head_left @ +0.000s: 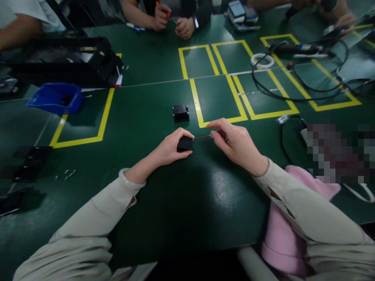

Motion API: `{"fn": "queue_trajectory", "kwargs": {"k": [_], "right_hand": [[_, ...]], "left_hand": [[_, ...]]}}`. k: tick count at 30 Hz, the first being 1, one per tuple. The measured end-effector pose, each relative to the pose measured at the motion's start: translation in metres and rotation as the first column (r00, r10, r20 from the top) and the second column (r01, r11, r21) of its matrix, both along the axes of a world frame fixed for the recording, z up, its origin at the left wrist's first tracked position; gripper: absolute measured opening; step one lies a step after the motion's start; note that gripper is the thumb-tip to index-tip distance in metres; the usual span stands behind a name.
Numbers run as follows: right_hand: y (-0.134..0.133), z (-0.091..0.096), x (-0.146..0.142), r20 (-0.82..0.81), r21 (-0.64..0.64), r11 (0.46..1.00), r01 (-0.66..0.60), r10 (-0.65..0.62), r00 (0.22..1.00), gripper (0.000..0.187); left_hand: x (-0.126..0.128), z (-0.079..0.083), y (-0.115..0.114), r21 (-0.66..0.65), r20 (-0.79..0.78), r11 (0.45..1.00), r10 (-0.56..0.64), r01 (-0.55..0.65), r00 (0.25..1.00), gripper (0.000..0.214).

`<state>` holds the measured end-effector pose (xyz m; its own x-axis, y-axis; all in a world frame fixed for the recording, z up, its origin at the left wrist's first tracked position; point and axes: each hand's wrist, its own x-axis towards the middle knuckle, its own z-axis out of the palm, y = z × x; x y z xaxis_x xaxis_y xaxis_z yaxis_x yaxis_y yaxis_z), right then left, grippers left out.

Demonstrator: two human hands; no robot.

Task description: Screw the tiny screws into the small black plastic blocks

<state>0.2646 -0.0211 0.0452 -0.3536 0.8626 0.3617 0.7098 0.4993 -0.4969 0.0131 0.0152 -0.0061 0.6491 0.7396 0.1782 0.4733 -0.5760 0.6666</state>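
My left hand (172, 146) grips a small black block (184, 144) between thumb and fingers, low over the green table. My right hand (231, 140) is closed around the dark handle of a screwdriver (202, 137). The thin shaft points left, and its tip meets the right side of the black block. Just beyond, a second black block (181, 112) with small shiny bits at its corners rests on the table. Several small screws (66, 174) lie loose at the left. What the blocks are for I cannot make out.
Behind at the left stand a blue bin (57, 97) and black trays (67, 58). Black cables (295, 95) and a white tape roll (262, 61) lie at the right. Pink cloth (281, 242) hangs by my right arm. Across the table, a person's hands (174, 23) hold a tool.
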Motion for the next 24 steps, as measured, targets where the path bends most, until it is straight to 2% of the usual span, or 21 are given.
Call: {"fn": "queue_trajectory", "kwargs": {"k": [6, 10, 13, 16, 21, 24], "right_hand": [[-0.0011, 0.0002, 0.0005, 0.059, -0.004, 1.0, 0.005, -0.005, 0.998, 0.027], [-0.0024, 0.0002, -0.0004, 0.02, 0.027, 0.999, -0.018, 0.018, 1.0, 0.028], [-0.0017, 0.0007, -0.0002, 0.041, -0.001, 1.0, 0.014, -0.013, 0.999, 0.023], [-0.0007, 0.0009, -0.0001, 0.057, -0.035, 0.999, 0.034, -0.032, 0.998, 0.026], [-0.001, 0.0004, -0.0012, -0.015, -0.013, 1.0, 0.009, -0.009, 1.0, 0.03], [-0.0006, -0.0003, -0.001, 0.009, -0.034, 0.999, 0.042, -0.041, 0.999, 0.025]], "left_hand": [[0.0, 0.0005, -0.0002, 0.004, 0.007, 1.0, -0.006, 0.006, 1.0, 0.035], [0.0001, 0.0005, -0.0003, -0.001, -0.003, 1.0, -0.005, 0.005, 1.0, 0.035], [-0.0006, 0.0008, -0.0006, -0.012, -0.011, 1.0, 0.005, -0.005, 1.0, 0.036], [-0.0008, 0.0013, -0.0008, -0.014, -0.014, 1.0, 0.008, -0.008, 1.0, 0.036], [0.0006, 0.0025, -0.0007, -0.023, -0.018, 1.0, 0.014, -0.015, 1.0, 0.036], [0.0008, 0.0028, -0.0008, -0.023, -0.014, 1.0, 0.016, -0.016, 1.0, 0.036]]}}
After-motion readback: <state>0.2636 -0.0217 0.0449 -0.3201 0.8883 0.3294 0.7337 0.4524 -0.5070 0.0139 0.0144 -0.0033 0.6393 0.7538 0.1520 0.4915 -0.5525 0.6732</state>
